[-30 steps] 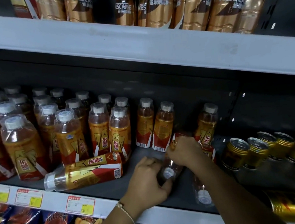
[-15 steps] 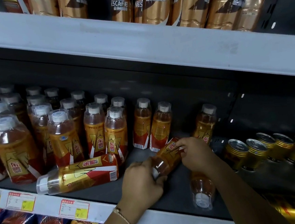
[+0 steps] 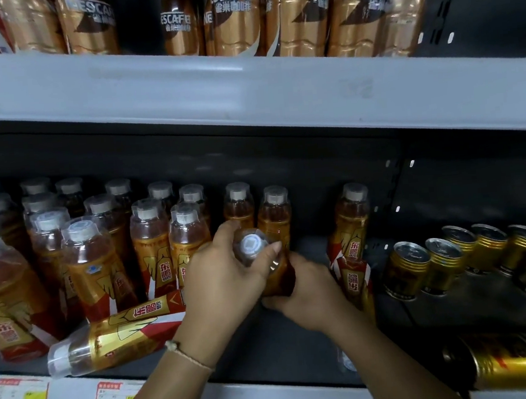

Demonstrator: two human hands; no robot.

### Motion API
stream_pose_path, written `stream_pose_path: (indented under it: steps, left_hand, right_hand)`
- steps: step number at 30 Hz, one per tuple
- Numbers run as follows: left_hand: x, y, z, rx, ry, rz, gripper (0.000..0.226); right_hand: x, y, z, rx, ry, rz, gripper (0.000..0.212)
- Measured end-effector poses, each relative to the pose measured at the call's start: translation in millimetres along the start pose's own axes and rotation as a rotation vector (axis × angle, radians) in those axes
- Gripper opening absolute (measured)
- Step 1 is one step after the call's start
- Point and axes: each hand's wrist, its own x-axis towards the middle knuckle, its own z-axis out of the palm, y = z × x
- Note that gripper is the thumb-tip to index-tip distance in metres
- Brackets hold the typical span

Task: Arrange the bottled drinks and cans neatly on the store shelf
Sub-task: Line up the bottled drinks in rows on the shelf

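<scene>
Shelf (image 3: 268, 351) dark, hands (image 3: 262, 282) gripping bottle (image 3: 253, 248)

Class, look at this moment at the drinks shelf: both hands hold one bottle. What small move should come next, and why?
Probably set the held bottle upright in the gap beside the standing bottles. The left hand grips its neck and the right hand its base, so it is nearly vertical, cap up, over bare shelf.
</scene>
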Motion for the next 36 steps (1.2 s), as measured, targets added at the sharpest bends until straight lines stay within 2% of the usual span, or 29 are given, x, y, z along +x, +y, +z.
stream_pose_path:
  steps: [2,8,12,19,23,26,32,36]
  left_hand:
    - [2.7,-0.5,1.1,-0.02,0.0,0.023,0.073]
    - [-3.2,-19.1,3.5,-0.145,-0.104,0.055,0.04]
    - [-9.3,-30.1,-1.4,-0.178,-0.101,0.068,0.025]
    - [-25.1,-56.4,-15.9,-0.116,-0.104,0.108,0.028]
    - [-36.0,-73.4,-22.5,-0.019,-0.082,0.282,0.022]
    - [-39.1,-88.2,-29.7,0.058,-0.07,0.359,0.026]
    - [-50.3,-126.5,-50.3,0.163,-0.013,0.289,0.03]
    - [-58.2,-143.9,-65.1,0.165,-0.022,0.277,0.029]
  right_hand:
    - [-0.6,-2.5,6.5,0.051,0.015,0.019,0.073]
    - [4.0,-4.1,22.4,0.251,0.04,0.152,0.063]
    - [12.3,-4.7,31.7,0.16,0.107,0.165,0.059]
    - [17.7,-10.4,50.8,0.123,0.213,0.162,0.065]
    - [13.3,-12.3,65.6,0.174,0.3,0.128,0.074]
    - [8.0,-10.3,73.9,0.204,0.337,0.124,0.074]
    - [10.5,-8.3,81.4,0.166,0.354,0.165,0.073]
    - [12.6,-11.4,81.6,0.029,0.546,0.119,0.057]
